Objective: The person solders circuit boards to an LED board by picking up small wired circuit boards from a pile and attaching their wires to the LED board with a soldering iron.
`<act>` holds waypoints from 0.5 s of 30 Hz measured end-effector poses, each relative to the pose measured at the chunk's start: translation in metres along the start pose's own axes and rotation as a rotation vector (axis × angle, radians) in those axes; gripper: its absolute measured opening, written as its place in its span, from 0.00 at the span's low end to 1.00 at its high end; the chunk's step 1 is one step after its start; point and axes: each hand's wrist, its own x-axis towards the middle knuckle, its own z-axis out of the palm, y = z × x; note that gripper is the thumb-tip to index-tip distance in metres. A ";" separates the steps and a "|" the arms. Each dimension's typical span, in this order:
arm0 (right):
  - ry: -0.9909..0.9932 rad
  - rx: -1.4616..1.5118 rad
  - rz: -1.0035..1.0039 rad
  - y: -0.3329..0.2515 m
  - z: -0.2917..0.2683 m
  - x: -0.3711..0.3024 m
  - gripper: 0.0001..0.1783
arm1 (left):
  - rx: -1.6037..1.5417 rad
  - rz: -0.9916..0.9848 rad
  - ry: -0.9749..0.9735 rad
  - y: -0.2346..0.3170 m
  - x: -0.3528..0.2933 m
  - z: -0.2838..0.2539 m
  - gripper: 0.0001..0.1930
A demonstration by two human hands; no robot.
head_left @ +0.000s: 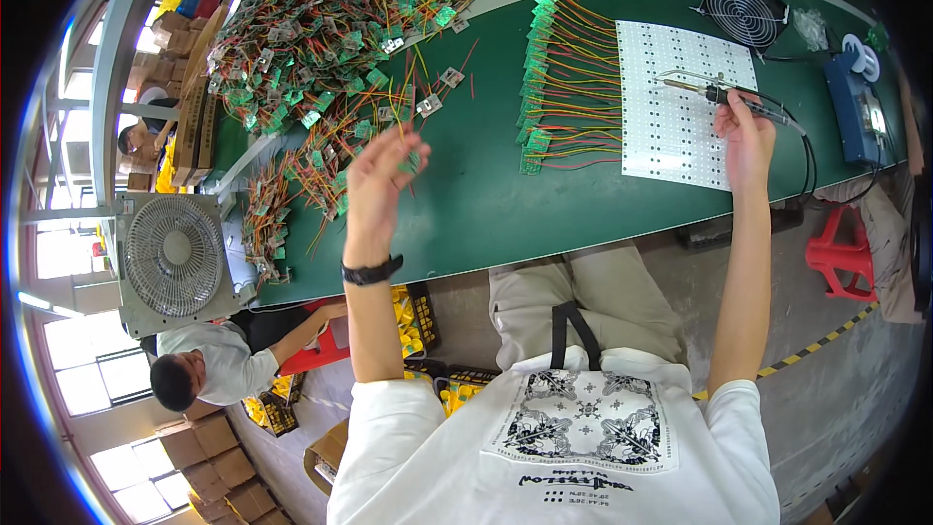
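My left hand (381, 180) hovers over the green table (486, 204), fingers pinched on a small green circuit board with wires (412, 161) at the edge of a loose heap of such wired boards (311, 49). A black watch is on that wrist. My right hand (743, 141) grips a soldering iron (724, 92) whose tip points left over a white panel of LED boards (680, 102). To the left of the panel lies a row of green boards (539, 68) with red, orange and yellow wires leading to it.
A black fan (743, 8) and a blue soldering station (860, 112) stand at the table's right end. A white box fan (175, 258) sits at the left. A red stool (841, 253) is on the floor. Another person (209, 369) crouches below left among cardboard boxes.
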 end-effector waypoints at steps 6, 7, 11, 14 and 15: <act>-0.040 -0.015 -0.012 -0.002 0.002 0.000 0.12 | 0.347 -0.087 -0.122 -0.032 -0.031 0.027 0.11; -0.033 -0.026 -0.005 -0.003 0.002 0.000 0.12 | 0.437 -0.066 -0.184 -0.035 -0.032 0.033 0.11; -0.016 -0.018 0.007 -0.001 0.002 0.003 0.12 | 0.426 0.098 -0.305 -0.040 -0.037 0.068 0.11; -0.027 -0.033 -0.006 0.000 0.002 0.002 0.13 | 0.371 0.112 -0.458 -0.040 -0.030 0.100 0.11; -0.021 -0.045 -0.008 0.000 0.001 0.002 0.13 | 0.343 0.114 -0.541 -0.040 -0.027 0.110 0.11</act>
